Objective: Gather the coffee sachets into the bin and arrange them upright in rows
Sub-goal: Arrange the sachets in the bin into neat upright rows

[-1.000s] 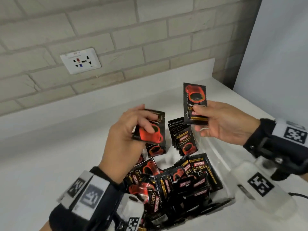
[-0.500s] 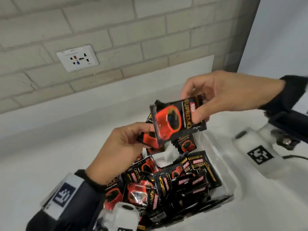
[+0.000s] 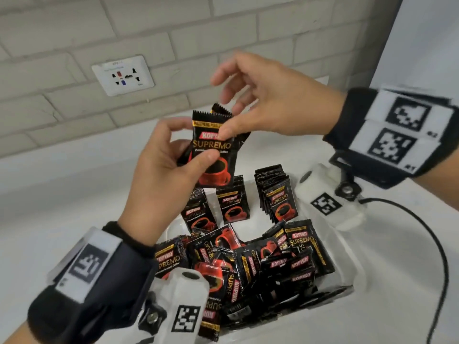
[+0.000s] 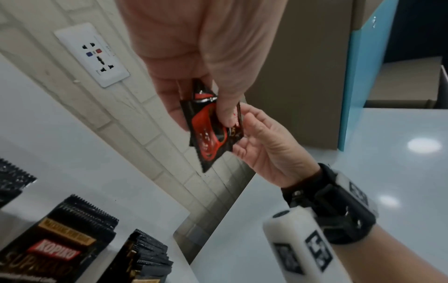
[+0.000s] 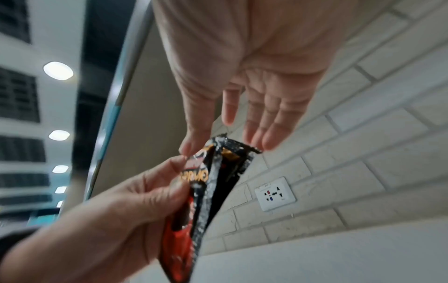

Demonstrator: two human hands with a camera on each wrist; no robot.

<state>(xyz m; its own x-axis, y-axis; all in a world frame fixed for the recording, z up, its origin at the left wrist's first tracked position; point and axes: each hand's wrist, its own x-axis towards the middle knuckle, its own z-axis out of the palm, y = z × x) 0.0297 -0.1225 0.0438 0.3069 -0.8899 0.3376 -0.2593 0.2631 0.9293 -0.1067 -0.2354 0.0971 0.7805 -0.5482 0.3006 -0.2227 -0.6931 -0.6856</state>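
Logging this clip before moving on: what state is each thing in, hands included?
Left hand: grips the held sachets.
Right hand: fingers straight, thumb on the held sachets.
Held sachets: upright, above the bin.
Bin: on the counter, partly sorted.
Back rows: upright.
Front pile: loose, jumbled.
Wall socket: nothing plugged in.

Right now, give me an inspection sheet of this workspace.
Surface: white counter, bin on it.
Job's things: upright rows at the bin's far end; loose pile nearer.
Clutter: nothing seen.
Hands: left hand pinches held sachets; right hand, fingers spread, thumb on their top.
Cables: black cable on the counter, right.
Surroundings: brick wall, wall socket.
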